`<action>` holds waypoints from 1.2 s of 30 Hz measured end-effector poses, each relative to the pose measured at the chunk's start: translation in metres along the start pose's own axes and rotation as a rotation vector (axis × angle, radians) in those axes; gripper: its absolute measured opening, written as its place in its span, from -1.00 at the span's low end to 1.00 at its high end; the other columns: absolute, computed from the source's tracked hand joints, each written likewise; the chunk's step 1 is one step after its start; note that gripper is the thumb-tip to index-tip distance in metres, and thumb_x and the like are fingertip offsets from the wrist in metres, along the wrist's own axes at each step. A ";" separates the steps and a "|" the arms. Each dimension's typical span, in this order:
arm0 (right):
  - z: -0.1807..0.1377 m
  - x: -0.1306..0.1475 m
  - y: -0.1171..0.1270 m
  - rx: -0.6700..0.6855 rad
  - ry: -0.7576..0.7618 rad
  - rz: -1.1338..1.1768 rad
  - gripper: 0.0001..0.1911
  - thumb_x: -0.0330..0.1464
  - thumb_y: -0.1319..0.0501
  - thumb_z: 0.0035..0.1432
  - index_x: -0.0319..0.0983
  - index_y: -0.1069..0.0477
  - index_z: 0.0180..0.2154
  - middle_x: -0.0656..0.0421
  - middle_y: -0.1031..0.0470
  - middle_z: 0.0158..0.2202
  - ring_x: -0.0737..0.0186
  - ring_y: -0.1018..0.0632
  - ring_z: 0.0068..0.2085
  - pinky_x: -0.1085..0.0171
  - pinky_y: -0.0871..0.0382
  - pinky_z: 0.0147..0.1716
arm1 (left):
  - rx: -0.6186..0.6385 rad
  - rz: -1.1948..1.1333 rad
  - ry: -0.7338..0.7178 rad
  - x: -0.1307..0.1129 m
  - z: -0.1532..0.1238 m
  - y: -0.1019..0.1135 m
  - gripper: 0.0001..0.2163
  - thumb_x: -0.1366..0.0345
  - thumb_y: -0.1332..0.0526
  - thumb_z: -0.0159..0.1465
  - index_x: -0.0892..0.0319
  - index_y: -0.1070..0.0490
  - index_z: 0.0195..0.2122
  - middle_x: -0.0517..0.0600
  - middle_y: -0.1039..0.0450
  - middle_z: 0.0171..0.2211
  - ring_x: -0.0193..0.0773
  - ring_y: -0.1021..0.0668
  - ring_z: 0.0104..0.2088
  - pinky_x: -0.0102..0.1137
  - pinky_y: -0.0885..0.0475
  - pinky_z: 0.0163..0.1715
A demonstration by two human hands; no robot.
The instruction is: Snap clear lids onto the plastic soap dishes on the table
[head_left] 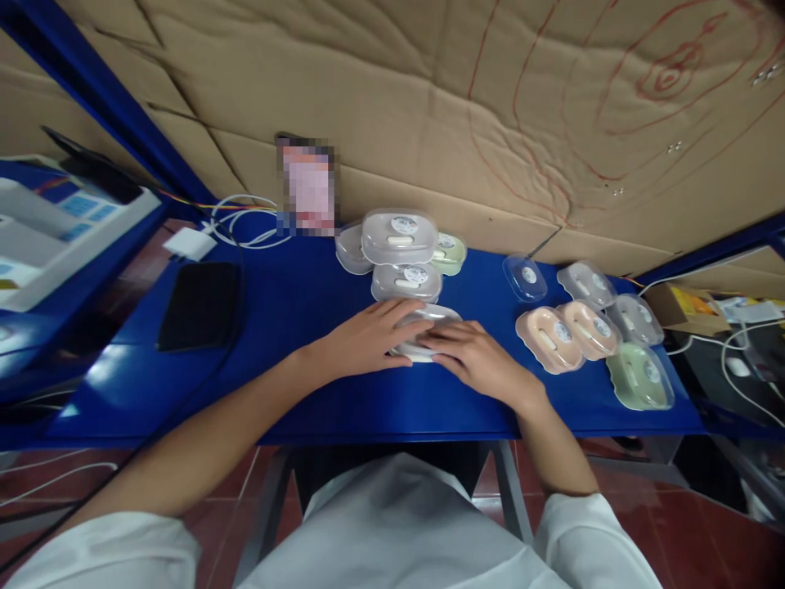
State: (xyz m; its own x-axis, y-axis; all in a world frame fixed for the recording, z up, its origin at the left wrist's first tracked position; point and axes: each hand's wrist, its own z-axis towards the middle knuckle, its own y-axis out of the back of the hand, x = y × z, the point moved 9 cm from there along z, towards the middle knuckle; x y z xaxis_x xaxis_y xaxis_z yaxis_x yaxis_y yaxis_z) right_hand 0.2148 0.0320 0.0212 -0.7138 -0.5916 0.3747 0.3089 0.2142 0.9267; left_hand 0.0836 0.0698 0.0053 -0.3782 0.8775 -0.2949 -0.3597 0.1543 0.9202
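A small plastic box with a clear domed lid (440,312) rests on the blue table in front of me, largely covered by my fingers. My left hand (374,337) grips its left side, fingers over the lid and thumb along the near edge. From the right, my right hand (475,353) is bent round the same box with its fingers on top. Just beyond my hands, several similar boxes are piled, among them a grey one (401,283), another grey one on top (396,239) and a green one (450,255).
At right stand peach boxes (552,342), a green box (641,378), grey boxes (585,282) and a loose clear lid (524,278). A black pouch-like item (199,307), a white charger (190,244) and cables lie left. A blurred phone-like screen (310,188) leans on the cardboard wall (392,106).
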 end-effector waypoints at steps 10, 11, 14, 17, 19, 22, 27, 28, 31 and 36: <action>-0.001 -0.079 0.037 -0.308 -0.338 -0.189 -0.57 -0.18 -0.03 0.58 -0.14 -0.55 0.21 -0.05 -0.53 0.30 -0.11 -0.47 0.36 -0.22 -0.20 0.41 | 0.057 0.039 -0.012 0.000 -0.004 -0.004 -0.56 0.20 -0.38 0.38 0.11 -0.49 0.26 0.16 -0.48 0.26 0.04 -0.50 0.28 -0.12 -0.41 0.30; -0.010 -0.108 0.049 -0.397 -0.550 -0.273 -0.52 -0.16 -0.02 0.57 -0.22 -0.49 0.28 -0.16 -0.49 0.33 -0.22 -0.42 0.40 -0.33 -0.12 0.42 | 0.052 0.025 0.001 0.001 -0.004 -0.002 -0.59 0.18 -0.38 0.38 0.10 -0.52 0.23 0.15 -0.47 0.26 0.04 -0.50 0.27 -0.12 -0.40 0.30; -0.033 -0.166 0.053 -0.435 -0.987 -0.408 -0.34 -0.10 -0.09 0.50 -0.44 -0.30 0.38 -0.43 -0.37 0.35 -0.48 -0.33 0.42 -0.55 0.00 0.35 | 0.051 -0.022 0.056 0.009 -0.006 0.005 -0.63 0.11 -0.41 0.35 0.03 -0.59 0.15 0.13 -0.37 0.34 0.09 -0.45 0.33 -0.05 -0.36 0.35; -0.027 -0.175 0.038 -0.357 -0.966 -0.439 -0.33 -0.06 -0.18 0.44 -0.42 -0.33 0.33 -0.41 -0.44 0.26 -0.47 -0.45 0.30 -0.55 -0.03 0.32 | 0.119 -0.086 0.142 0.024 -0.010 0.007 -0.60 0.08 -0.44 0.31 -0.03 -0.59 0.16 0.11 -0.29 0.39 0.14 -0.43 0.35 0.03 -0.37 0.34; -0.026 -0.168 0.033 -0.332 -0.927 -0.420 -0.34 -0.05 -0.24 0.39 -0.34 -0.34 0.32 -0.35 -0.43 0.25 -0.46 -0.48 0.27 -0.51 -0.15 0.28 | 0.182 -0.155 0.162 0.031 -0.013 0.005 -0.58 0.10 -0.45 0.32 -0.05 -0.57 0.19 0.10 -0.28 0.40 0.12 -0.45 0.33 0.00 -0.41 0.32; -0.035 -0.159 0.036 -0.297 -0.899 -0.276 -0.39 -0.10 -0.29 0.33 -0.28 -0.36 0.27 -0.28 -0.39 0.24 -0.39 -0.53 0.20 -0.34 -0.42 0.16 | 0.182 -0.257 0.146 0.034 -0.013 0.007 -0.50 0.13 -0.49 0.28 -0.01 -0.51 0.24 0.11 -0.30 0.40 0.09 -0.46 0.34 -0.06 -0.43 0.32; -0.030 -0.094 0.038 -0.065 -0.323 0.178 -0.40 -0.07 -0.37 0.28 -0.11 -0.35 0.25 0.00 -0.47 0.20 -0.08 -0.58 0.16 -0.05 -0.51 0.21 | 0.086 -0.331 0.129 0.034 -0.012 0.014 -0.20 0.22 -0.52 0.22 0.04 -0.21 0.44 0.13 -0.37 0.39 0.09 -0.50 0.34 -0.10 -0.45 0.32; -0.028 -0.074 0.033 0.022 -0.208 0.258 -0.38 -0.07 -0.37 0.29 -0.07 -0.33 0.28 0.03 -0.46 0.24 -0.04 -0.56 0.20 -0.02 -0.50 0.24 | 0.078 -0.338 0.118 0.032 -0.012 0.014 -0.15 0.22 -0.52 0.22 0.02 -0.15 0.47 0.14 -0.35 0.41 0.10 -0.49 0.35 -0.09 -0.45 0.32; -0.018 -0.026 0.019 0.118 -0.033 0.329 -0.44 -0.22 -0.31 0.37 -0.04 -0.29 0.34 0.05 -0.40 0.35 0.00 -0.44 0.37 -0.02 -0.38 0.36 | 0.085 -0.356 0.108 0.028 -0.013 0.009 -0.02 0.19 -0.52 0.24 -0.02 0.05 0.55 0.20 -0.20 0.50 0.13 -0.41 0.43 -0.06 -0.42 0.35; 0.001 0.017 -0.008 0.067 0.086 0.143 -0.50 -0.49 -0.18 0.35 -0.05 -0.43 0.25 0.06 -0.35 0.41 -0.03 -0.22 0.53 -0.26 0.02 0.51 | 0.125 -0.376 0.136 0.027 -0.012 0.002 -0.06 0.16 -0.51 0.25 -0.01 0.01 0.54 0.22 -0.15 0.50 0.10 -0.43 0.41 -0.12 -0.43 0.32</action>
State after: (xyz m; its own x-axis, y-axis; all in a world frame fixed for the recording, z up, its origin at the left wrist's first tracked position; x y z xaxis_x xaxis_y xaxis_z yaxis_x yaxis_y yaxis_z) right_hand 0.1999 0.0209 0.0202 -0.6081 -0.6151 0.5018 0.3593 0.3504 0.8649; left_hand 0.0622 0.0880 -0.0043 -0.3524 0.6826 -0.6402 -0.3915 0.5138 0.7634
